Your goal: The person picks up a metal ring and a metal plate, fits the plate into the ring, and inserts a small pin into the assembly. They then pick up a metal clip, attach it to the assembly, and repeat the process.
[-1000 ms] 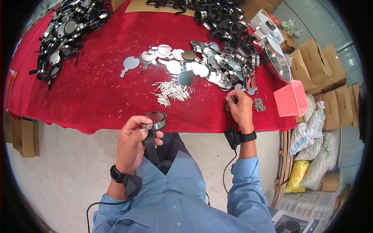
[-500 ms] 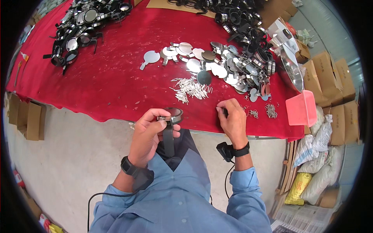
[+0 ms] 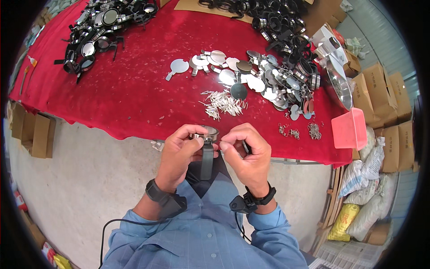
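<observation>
My left hand (image 3: 174, 157) grips a round metal-rimmed piece with a black handle (image 3: 207, 163) just off the table's front edge; the handle points down toward me. Close by on its right, my right hand (image 3: 253, 159) is closed, thumb and forefinger pinched together beside the rim. Part of a small black object (image 3: 247, 147) shows among its curled fingers; its kind is hidden. Whatever the fingertips pinch is too small to make out. Beyond the hands lies a heap of thin silvery pins (image 3: 224, 105). Small wire springs (image 3: 314, 131) sit in clusters to the right.
A red cloth (image 3: 130, 89) covers the table. Round metal discs with tabs (image 3: 256, 82) spread behind the pins. Black-handled pieces (image 3: 101, 33) are heaped at the far left, more (image 3: 277, 22) at the far right. A pink bin (image 3: 348, 130) and metal bowl (image 3: 339, 83) stand right.
My right hand has moved left from the table edge near the springs to beside the held piece. My left hand has shifted slightly right with the piece.
</observation>
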A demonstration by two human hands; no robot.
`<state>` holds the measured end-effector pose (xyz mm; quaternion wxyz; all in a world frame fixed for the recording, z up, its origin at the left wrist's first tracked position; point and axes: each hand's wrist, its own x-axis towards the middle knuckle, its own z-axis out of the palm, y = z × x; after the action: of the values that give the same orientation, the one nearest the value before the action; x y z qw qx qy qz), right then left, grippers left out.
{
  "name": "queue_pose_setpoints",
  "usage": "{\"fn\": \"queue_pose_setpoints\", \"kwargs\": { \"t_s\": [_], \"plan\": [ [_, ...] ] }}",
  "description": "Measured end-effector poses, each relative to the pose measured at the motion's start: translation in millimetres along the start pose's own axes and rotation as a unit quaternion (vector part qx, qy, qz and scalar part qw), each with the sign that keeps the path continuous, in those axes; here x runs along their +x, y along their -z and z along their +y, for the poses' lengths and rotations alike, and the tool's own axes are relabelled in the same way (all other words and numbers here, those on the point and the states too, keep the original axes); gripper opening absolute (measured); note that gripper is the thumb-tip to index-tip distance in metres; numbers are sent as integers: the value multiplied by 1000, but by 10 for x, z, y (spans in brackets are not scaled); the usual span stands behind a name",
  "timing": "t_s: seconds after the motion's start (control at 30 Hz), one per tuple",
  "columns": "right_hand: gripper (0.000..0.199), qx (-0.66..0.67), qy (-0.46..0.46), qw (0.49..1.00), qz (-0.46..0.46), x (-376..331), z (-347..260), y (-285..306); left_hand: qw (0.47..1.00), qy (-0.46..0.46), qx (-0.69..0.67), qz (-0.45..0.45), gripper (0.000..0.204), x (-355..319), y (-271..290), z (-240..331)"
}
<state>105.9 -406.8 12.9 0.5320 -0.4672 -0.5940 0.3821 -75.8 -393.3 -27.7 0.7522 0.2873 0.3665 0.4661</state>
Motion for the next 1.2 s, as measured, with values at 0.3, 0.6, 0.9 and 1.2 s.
{"fn": "queue_pose_setpoints", "kwargs": {
  "t_s": [0.3, 0.6, 0.9, 1.2],
  "plan": [
    [14, -70, 25, 997, 8, 5, 95, -131, 1000, -14, 21, 14, 26, -13, -36, 8],
    [14, -95, -3, 995, 5, 3, 101, -144, 998, -37, 56, 7, 24, 10, 47, -47],
    [13, -257, -10, 966, -1, 232, 361, 26, 998, -43, 43, 30, 26, -36, 59, 69],
    [14, -436, -16, 897, -63, 518, 716, -3, 996, -55, 48, 50, 27, -83, 107, 138]
  ]
}}
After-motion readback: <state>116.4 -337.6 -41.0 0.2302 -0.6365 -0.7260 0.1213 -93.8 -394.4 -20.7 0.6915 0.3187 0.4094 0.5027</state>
